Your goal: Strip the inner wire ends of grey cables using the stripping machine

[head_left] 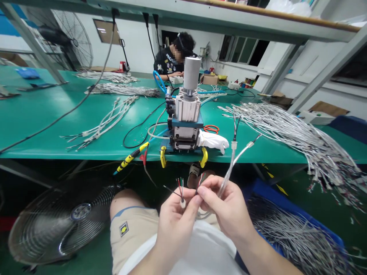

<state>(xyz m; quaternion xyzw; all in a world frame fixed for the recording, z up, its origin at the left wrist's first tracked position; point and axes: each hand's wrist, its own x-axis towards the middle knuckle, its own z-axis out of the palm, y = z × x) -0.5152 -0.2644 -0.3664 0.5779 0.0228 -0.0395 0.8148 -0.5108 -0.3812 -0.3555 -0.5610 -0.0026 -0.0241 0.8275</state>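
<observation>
My left hand (175, 220) pinches the end of a translucent cable, and its thin coloured wires (179, 185) fan upward from my fingertips. My right hand (226, 206) grips another stretch of the clear cable (233, 160), which runs up to the table edge. Both hands are held close together over my lap, below the green table (57, 118). A small pneumatic press machine (185, 114) stands on the table just above my hands, with a white glove (212, 140) lying at its right side.
A large heap of grey cables (298, 133) covers the right of the table, and more fill a blue bin (301, 236) at my right. Cable bundles (100, 124) lie to the left. A floor fan (61, 221) sits lower left. Another person (173, 57) works across the table.
</observation>
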